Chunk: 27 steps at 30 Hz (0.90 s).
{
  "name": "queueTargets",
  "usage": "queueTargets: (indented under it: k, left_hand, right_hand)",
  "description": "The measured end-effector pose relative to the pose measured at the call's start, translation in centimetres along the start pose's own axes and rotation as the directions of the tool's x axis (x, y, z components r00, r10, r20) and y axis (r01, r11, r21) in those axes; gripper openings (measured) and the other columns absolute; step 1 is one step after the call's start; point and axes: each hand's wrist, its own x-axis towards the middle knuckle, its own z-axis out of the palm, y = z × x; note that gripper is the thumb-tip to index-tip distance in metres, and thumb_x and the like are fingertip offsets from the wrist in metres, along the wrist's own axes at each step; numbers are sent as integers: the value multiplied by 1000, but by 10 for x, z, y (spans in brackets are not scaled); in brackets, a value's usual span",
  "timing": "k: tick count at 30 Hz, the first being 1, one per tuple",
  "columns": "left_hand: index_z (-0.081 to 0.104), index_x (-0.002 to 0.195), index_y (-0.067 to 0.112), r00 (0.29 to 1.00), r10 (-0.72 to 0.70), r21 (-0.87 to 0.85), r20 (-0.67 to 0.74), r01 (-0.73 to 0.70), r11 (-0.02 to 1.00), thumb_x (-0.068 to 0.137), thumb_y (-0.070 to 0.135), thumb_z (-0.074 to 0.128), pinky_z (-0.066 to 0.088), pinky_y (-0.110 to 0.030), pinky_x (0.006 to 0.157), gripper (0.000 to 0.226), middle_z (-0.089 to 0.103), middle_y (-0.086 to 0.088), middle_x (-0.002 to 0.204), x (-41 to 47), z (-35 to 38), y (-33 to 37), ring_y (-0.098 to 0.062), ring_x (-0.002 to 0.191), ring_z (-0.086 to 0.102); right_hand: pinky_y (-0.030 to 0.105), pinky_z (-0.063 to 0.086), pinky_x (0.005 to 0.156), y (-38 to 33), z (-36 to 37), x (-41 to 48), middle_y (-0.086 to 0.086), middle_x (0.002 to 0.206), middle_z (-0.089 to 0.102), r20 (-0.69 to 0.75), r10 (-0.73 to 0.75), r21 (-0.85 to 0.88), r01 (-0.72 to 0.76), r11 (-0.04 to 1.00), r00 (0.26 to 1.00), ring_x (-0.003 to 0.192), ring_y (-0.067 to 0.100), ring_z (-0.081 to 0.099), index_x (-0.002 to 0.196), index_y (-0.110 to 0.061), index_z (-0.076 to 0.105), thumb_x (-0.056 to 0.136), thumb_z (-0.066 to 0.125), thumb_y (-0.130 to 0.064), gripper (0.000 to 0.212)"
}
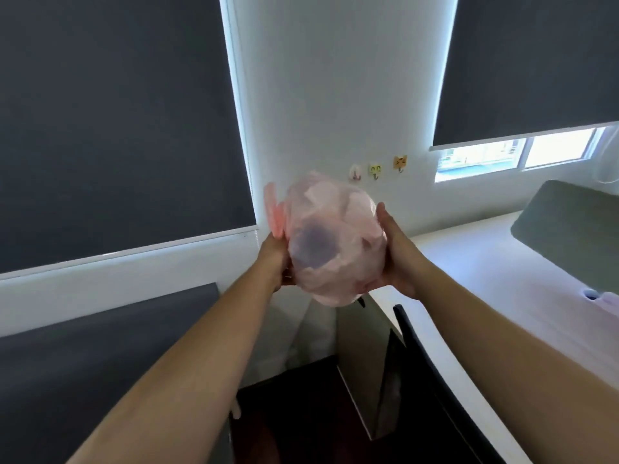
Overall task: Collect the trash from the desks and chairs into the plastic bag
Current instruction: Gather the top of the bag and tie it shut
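Note:
A pink translucent plastic bag (pixel 330 239), bulging with crumpled contents and a dark shape inside, is held up in the air in front of the white wall. My left hand (pixel 276 259) holds its left side, with the bag's pink handles sticking up above the fingers. My right hand (pixel 397 256) cups its right side, fingers wrapped against the plastic. Both arms reach forward from the bottom of the view. The image is motion-blurred.
A white desk (pixel 495 296) runs along the right, with a grey-green mat (pixel 569 229) on it and a dark chair back (pixel 422 356) at its edge. A dark grey surface (pixel 100 363) lies at lower left. Three small wall hooks (pixel 375 170) hang behind the bag.

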Motion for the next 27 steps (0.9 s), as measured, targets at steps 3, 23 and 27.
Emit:
queueTargets:
  k: [3, 23, 27]
  left_hand:
    - [52, 118, 30, 1000, 5, 143, -15, -2, 990, 89, 51, 38, 58, -37, 61, 38, 68, -4, 109, 29, -36, -11, -29, 92, 65]
    - [41, 130, 43, 731, -676, 138, -98, 682, 718, 40, 65, 76, 49, -42, 97, 99, 61, 7, 118, 189, -76, -341, -21, 110, 59]
    - [46, 130, 27, 642, -756, 153, -129, 766, 624, 56, 53, 75, 48, -43, 97, 83, 62, -2, 117, 223, -69, -391, -25, 109, 58]
  right_hand:
    - [67, 48, 83, 10, 31, 46, 1, 130, 60, 9, 90, -2, -90, 996, 996, 111, 34, 60, 134, -33, 49, 65, 44, -81, 84]
    - [63, 50, 83, 345, 35, 238, 9, 129, 54, -275, 741, 63, -758, 649, 612, 113, 40, 53, 124, -30, 54, 77, 55, -64, 58]
    - [58, 46, 94, 392, 29, 260, 6, 114, 59, -292, 723, 3, -756, 655, 626, 108, 32, 55, 109, -31, 59, 84, 54, -52, 33]
